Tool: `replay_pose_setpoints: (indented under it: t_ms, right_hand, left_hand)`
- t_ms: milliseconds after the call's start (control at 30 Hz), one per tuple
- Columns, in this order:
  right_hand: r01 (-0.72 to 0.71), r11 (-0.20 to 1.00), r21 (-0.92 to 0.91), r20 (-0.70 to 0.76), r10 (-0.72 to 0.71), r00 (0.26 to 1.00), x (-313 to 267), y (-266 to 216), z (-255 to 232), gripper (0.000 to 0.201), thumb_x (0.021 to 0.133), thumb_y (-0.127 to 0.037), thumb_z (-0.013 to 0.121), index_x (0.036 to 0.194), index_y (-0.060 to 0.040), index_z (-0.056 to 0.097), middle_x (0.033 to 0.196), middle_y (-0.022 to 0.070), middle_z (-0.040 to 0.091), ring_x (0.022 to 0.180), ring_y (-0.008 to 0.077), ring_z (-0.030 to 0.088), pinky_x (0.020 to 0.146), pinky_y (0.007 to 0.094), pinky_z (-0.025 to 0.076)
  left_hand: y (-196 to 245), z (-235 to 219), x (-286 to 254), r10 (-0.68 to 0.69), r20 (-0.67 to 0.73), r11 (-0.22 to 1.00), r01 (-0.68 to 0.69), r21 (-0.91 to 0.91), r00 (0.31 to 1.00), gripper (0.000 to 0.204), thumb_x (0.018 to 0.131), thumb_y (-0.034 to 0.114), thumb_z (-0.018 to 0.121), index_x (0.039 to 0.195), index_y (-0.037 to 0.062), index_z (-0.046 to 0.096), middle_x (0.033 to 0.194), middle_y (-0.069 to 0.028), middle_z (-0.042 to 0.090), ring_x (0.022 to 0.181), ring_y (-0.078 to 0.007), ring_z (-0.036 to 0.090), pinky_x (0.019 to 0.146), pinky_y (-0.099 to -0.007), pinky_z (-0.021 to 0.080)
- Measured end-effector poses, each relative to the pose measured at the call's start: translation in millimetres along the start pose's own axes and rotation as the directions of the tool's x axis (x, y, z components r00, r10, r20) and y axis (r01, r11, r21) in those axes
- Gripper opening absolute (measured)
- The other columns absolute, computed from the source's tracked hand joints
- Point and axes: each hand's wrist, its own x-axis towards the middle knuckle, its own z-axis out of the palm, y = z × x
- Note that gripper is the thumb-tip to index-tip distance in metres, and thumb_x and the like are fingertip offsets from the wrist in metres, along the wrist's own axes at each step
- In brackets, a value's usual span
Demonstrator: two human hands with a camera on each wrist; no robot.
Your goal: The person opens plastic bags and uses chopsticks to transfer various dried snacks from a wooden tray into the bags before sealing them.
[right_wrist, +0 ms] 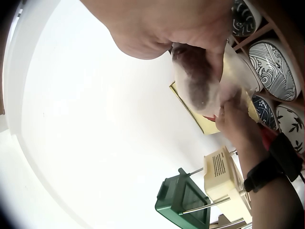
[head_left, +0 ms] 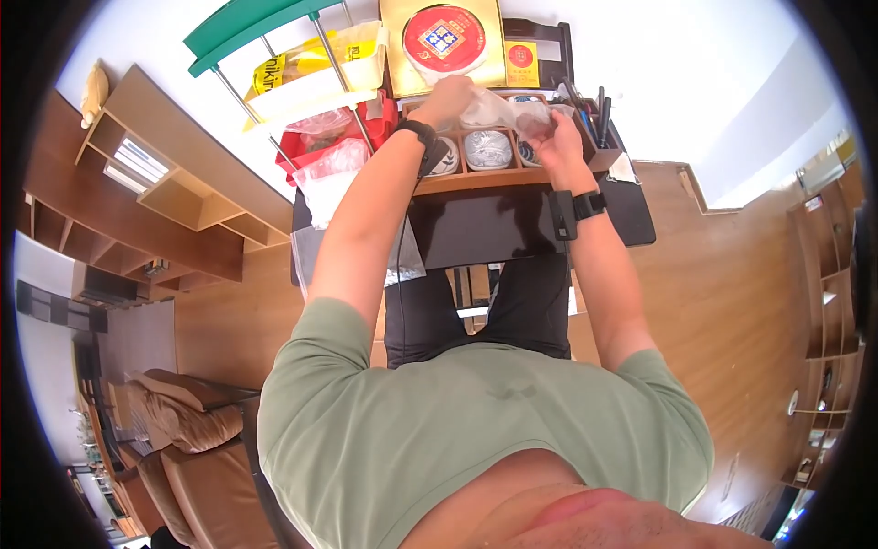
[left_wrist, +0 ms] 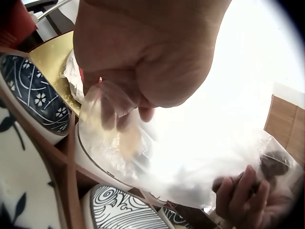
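A translucent plastic bag (head_left: 489, 110) is stretched between both hands above a wooden divided box (head_left: 476, 181). My left hand (head_left: 446, 101) pinches one end of it, with the film bunched at the fingers in the left wrist view. My right hand (head_left: 562, 146) grips the other end, its fingers curled round dark lumps (left_wrist: 274, 163) inside the bag. Beneath the bag, patterned cups (head_left: 487, 149) sit in the box's compartments. In the right wrist view the dark contents (right_wrist: 196, 81) show through the film beside the right palm.
Behind the box stands a gold box with a red round label (head_left: 444, 38). At the left are a green and cream rack (head_left: 261, 32), a red container (head_left: 294, 146) and more plastic bags (head_left: 334, 176). Pens (head_left: 604, 114) stand at the right. The dark table (head_left: 485, 229) lies in front.
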Motion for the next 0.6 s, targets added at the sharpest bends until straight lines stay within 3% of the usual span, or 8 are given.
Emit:
replay_pose_setpoints:
  t_ms: [167, 233, 300, 400, 467, 500, 567, 600]
  right_hand:
    - [0.016, 1.0, -0.01, 0.024, -0.016, 1.0, 30, -12, 9, 0.016, 0.103, -0.016, 0.049, 0.115, -0.0078, 0.054, 0.102, 0.0123, 0.066, 0.081, 0.0287, 0.068, 0.062, 0.0442, 0.057]
    - [0.016, 1.0, -0.001, 0.02, -0.016, 1.0, 29, -16, 22, 0.015, 0.102, -0.015, 0.05, 0.113, -0.007, 0.055, 0.098, 0.0115, 0.067, 0.079, 0.0283, 0.068, 0.061, 0.0428, 0.057]
    - [0.018, 1.0, -0.018, 0.018, -0.018, 1.0, 32, -14, 25, 0.022, 0.106, -0.018, 0.046, 0.113, -0.0012, 0.058, 0.107, 0.0117, 0.068, 0.091, 0.0238, 0.068, 0.076, 0.0365, 0.06]
    - [0.013, 1.0, -0.022, -0.039, -0.014, 0.999, 40, -11, 29, 0.022, 0.107, -0.016, 0.044, 0.113, -0.0002, 0.057, 0.106, 0.0123, 0.067, 0.09, 0.0232, 0.068, 0.076, 0.037, 0.06]
    - [0.011, 0.999, -0.033, -0.048, -0.012, 0.999, 41, -9, 29, 0.022, 0.107, -0.017, 0.044, 0.113, -0.0001, 0.057, 0.105, 0.0124, 0.067, 0.091, 0.0233, 0.067, 0.077, 0.0375, 0.059]
    - [0.009, 0.999, -0.045, -0.057, -0.012, 0.998, 41, -9, 31, 0.023, 0.107, -0.017, 0.044, 0.113, 0.0, 0.057, 0.105, 0.0126, 0.067, 0.091, 0.0234, 0.067, 0.078, 0.0381, 0.059]
    - [0.012, 0.998, -0.059, -0.042, -0.014, 0.999, 40, -8, 32, 0.023, 0.107, -0.017, 0.044, 0.114, -0.0001, 0.057, 0.105, 0.0126, 0.067, 0.09, 0.0235, 0.067, 0.078, 0.0383, 0.059]
    - [0.016, 0.997, -0.074, -0.028, -0.018, 0.999, 40, -8, 32, 0.023, 0.107, -0.017, 0.044, 0.114, -0.0003, 0.057, 0.105, 0.0127, 0.066, 0.089, 0.0236, 0.066, 0.078, 0.0385, 0.058]
  left_hand:
    - [-7, 7, -3, -0.11, -0.028, 0.98, 0.104, -0.17, 0.994, 0.017, 0.087, 0.008, 0.058, 0.098, -0.0011, 0.068, 0.085, -0.0209, 0.069, 0.079, -0.0304, 0.068, 0.074, -0.0398, 0.052]
    - [-11, 10, -2, -0.09, -0.001, 0.987, 0.089, -0.133, 0.996, 0.017, 0.089, 0.009, 0.059, 0.1, -0.0005, 0.069, 0.085, -0.0195, 0.07, 0.08, -0.0297, 0.068, 0.074, -0.0391, 0.052]
    - [-5, 6, -5, -0.073, 0.028, 0.993, 0.075, -0.093, 0.997, 0.017, 0.09, 0.01, 0.06, 0.101, 0.0001, 0.069, 0.084, -0.0181, 0.07, 0.081, -0.0289, 0.069, 0.074, -0.0384, 0.052]
    - [8, 0, -16, -0.032, 0.1, 0.999, 0.035, -0.033, 0.994, 0.02, 0.091, 0.011, 0.063, 0.106, 0.0004, 0.07, 0.085, -0.016, 0.071, 0.083, -0.0279, 0.07, 0.076, -0.0374, 0.052]
    - [11, -4, -20, 0.048, 0.135, 0.998, -0.052, 0.027, 0.99, 0.036, 0.085, 0.012, 0.071, 0.12, 0.0035, 0.067, 0.105, -0.0196, 0.07, 0.101, -0.03, 0.068, 0.086, -0.0376, 0.053]
    - [10, -2, -23, 0.049, 0.135, 0.998, -0.053, 0.029, 0.99, 0.036, 0.085, 0.012, 0.071, 0.12, 0.0035, 0.067, 0.105, -0.0196, 0.07, 0.101, -0.03, 0.068, 0.086, -0.0376, 0.053]
    - [9, 6, -29, 0.126, -0.094, 0.992, -0.125, 0.02, 0.988, 0.061, 0.081, 0.018, 0.076, 0.139, 0.0181, 0.058, 0.139, -0.0263, 0.052, 0.123, -0.0414, 0.056, 0.1, -0.0454, 0.049]
    - [24, 1, -32, 0.129, -0.091, 0.992, -0.128, 0.019, 0.987, 0.061, 0.081, 0.018, 0.076, 0.139, 0.0181, 0.058, 0.139, -0.0263, 0.052, 0.123, -0.0414, 0.056, 0.1, -0.0454, 0.049]
